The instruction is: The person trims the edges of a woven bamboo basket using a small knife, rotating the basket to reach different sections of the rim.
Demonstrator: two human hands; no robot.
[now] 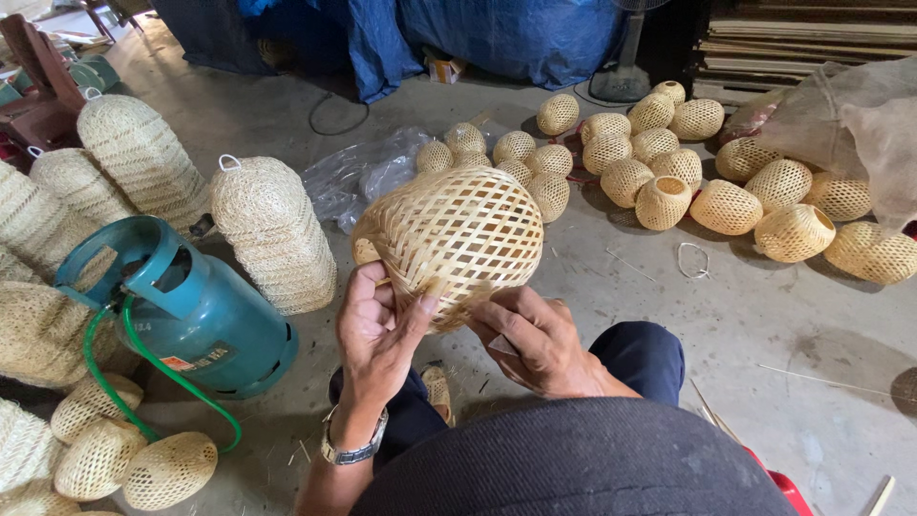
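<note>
A round woven bamboo basket (457, 234) is held up over my knees, its open lattice facing me. My left hand (374, 330) grips its lower left edge, thumb pressed on the weave. Under the lower right edge my right hand (533, 336) curls its fingers on the rim. A metal watch (351, 447) sits on my left wrist.
A teal gas cylinder (186, 306) with a green hose lies at my left. Stacks of woven shades (272, 234) stand behind it. Several small woven baskets (659, 182) cover the floor at the back right. A fan base (621, 81) and blue tarp (497, 38) are beyond.
</note>
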